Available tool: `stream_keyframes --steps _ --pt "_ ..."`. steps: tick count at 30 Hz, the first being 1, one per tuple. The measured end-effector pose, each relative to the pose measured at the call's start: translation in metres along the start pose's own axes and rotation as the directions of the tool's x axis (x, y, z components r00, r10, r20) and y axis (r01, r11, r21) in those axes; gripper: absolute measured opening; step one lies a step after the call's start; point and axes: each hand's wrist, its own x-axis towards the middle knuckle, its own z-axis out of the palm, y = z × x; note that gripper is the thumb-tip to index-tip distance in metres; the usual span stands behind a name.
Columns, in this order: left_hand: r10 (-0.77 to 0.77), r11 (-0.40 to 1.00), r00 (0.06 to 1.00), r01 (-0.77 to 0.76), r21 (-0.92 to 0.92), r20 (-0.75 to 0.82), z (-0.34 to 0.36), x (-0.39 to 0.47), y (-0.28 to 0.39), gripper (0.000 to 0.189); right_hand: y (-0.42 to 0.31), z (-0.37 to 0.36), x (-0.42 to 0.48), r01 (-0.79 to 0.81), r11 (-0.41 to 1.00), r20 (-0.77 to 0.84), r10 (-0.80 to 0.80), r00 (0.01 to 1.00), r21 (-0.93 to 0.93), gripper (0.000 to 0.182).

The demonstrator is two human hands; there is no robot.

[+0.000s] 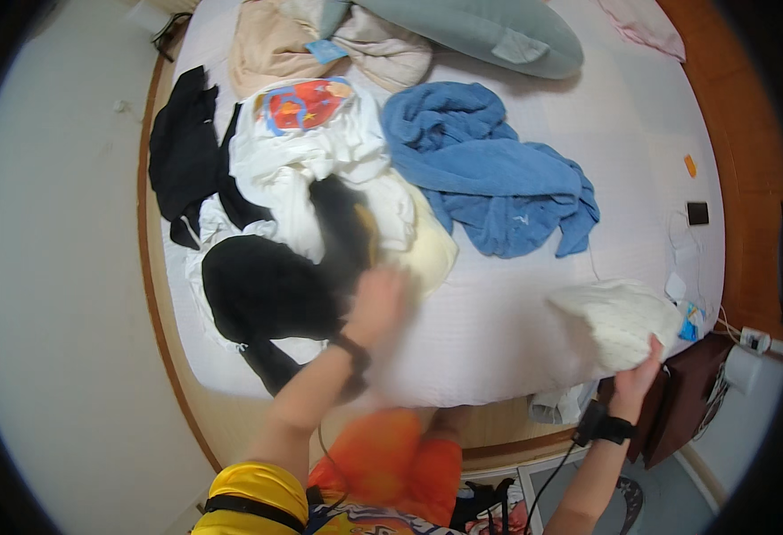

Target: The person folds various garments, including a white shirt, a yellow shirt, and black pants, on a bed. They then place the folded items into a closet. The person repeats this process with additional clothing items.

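My left hand (379, 301), blurred, is at the right edge of a pile of clothes, beside a dark garment with a yellow strip (345, 227); whether it grips this cannot be told. My right hand (635, 374) holds a white cloth item (622, 317) by its lower edge over the bed's right part. Black garments (264, 287) lie left of my left hand, and a white shirt with a red and blue print (304, 140) lies above them. Pale yellow cloth (431, 247) shows at the pile's right side. A blue fleecy garment (498, 174) lies crumpled at mid-bed.
Along the far edge of the bed (485, 361) lie a grey-green pillow (472, 33) and beige bedding (278, 47). To the right are a dark phone-like device (697, 213), an orange object (690, 166), cables and a blue packet (691, 322). A wall (64, 267) stands at the left.
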Motion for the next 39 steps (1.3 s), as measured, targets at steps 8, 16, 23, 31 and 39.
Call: stream_keyframes --steps 8,16,23,31,39 --pt "-0.782 0.614 0.601 0.699 -0.367 -0.164 -0.077 0.046 -0.119 0.059 0.078 -0.084 0.006 -0.376 0.881 -0.271 0.302 0.914 -0.288 0.037" --pt "-0.328 0.887 0.925 0.233 -0.399 -0.189 -0.133 -0.012 0.048 0.037 0.166 0.136 -0.084 -0.099 0.697 0.408 0.522 0.749 -0.711 0.044" --pt "-0.162 0.737 0.967 0.25 -0.627 0.195 -0.133 -0.08 0.108 0.039 0.181 0.178 -0.07 -0.074 0.745 0.521 0.53 0.669 -0.663 0.043" --pt "-0.417 0.428 0.904 0.108 -0.898 -0.09 -0.232 -0.148 0.114 0.03 0.225 0.16 -0.049 0.349 0.587 0.644 0.421 0.638 -0.73 0.068" --pt "-0.685 0.606 0.377 -0.181 -0.775 -0.624 -0.444 -0.185 0.083 0.034 0.126 0.165 -0.043 0.809 0.041 0.807 0.109 0.58 -0.586 0.02"
